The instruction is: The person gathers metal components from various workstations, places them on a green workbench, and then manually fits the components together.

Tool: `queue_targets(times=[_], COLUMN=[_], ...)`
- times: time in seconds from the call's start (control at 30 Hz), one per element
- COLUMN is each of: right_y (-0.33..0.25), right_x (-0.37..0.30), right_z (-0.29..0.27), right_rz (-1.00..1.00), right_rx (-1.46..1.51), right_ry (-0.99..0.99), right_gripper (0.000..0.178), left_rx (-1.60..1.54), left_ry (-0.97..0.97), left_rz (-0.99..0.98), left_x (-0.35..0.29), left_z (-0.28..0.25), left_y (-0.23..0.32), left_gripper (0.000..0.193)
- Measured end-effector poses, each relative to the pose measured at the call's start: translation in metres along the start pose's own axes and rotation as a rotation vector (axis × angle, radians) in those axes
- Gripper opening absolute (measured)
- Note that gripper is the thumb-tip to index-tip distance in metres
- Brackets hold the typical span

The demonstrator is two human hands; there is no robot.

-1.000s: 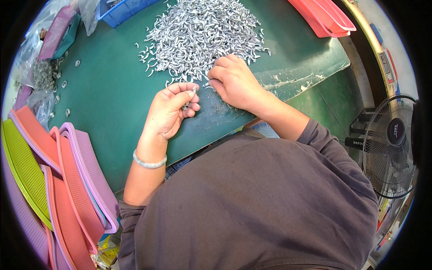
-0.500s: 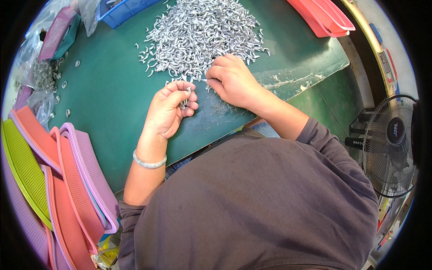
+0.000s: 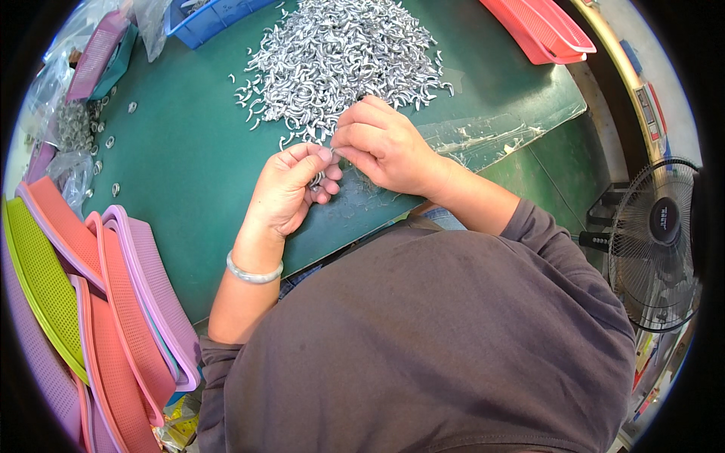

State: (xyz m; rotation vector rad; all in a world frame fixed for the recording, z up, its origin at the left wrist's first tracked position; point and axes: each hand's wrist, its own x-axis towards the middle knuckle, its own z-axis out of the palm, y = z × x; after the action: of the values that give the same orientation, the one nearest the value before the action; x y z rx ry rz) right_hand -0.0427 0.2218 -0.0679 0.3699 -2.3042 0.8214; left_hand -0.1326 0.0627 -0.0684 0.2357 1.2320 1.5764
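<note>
Many small curved silvery parts [image 3: 343,60] heaped in one mound on green table [image 3: 181,151]. Holds a few silvery pieces [image 3: 316,182] in left hand [image 3: 291,185], grip curled round them, thumb against forefinger, palm turned partly up. Has right hand [image 3: 389,147] just beside, fingers bent, tips right at left thumb and partly hidden; cannot tell whether closed on a part or not. Both at near side of mound, above table. Loose parts [image 3: 286,141] lying around mound's edge, some just beyond left fingers. Wears pale bangle [image 3: 254,275] on left wrist. Blue bin [image 3: 215,23] at table's far edge, left of mound; red baskets [image 3: 532,30] far right. Small silvery rings [image 3: 110,141] strewn at left, near clear plastic bag [image 3: 72,174]. Perforated baskets [image 3: 155,279] in lilac, coral and lime green leaning together, lower left. Black fan [image 3: 664,226] at right, off table.
</note>
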Motion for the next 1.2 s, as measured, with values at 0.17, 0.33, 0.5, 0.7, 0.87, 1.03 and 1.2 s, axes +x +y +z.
queue_targets(times=[0.17,0.33,0.5,0.7,0.87,1.03,1.2], right_y=[0.007,0.009,0.009,0.010,0.000,-0.001,-0.005], right_x=[-0.011,-0.014,-0.014,-0.014,-0.010,-0.012,-0.008], right_z=[0.002,-0.001,0.002,0.001,-0.005,-0.004,-0.007], right_rz=[0.157,0.248,0.282,0.283,0.406,0.647,0.732], right_rx=[-0.099,-0.227,-0.207,-0.086,0.102,0.628,0.828], right_ry=[-0.031,-0.211,-0.219,-0.102,-0.087,-0.048,-0.018], right_gripper=[0.015,0.009,0.004,0.004,0.004,0.005,0.011], left_rx=[-0.024,-0.038,-0.058,-0.060,-0.061,-0.063,-0.070], left_ry=[0.011,0.011,0.004,0.021,0.000,-0.033,-0.047], left_rz=[0.043,0.060,0.085,0.092,0.102,0.120,0.138], left_x=[0.002,0.002,0.003,0.003,0.001,0.002,0.002], left_z=[-0.005,-0.003,-0.003,-0.003,-0.002,-0.003,-0.003], left_y=[-0.003,-0.004,-0.004,-0.003,-0.002,-0.003,-0.004], left_gripper=[0.008,0.009,0.009,0.009,0.009,0.011,0.013])
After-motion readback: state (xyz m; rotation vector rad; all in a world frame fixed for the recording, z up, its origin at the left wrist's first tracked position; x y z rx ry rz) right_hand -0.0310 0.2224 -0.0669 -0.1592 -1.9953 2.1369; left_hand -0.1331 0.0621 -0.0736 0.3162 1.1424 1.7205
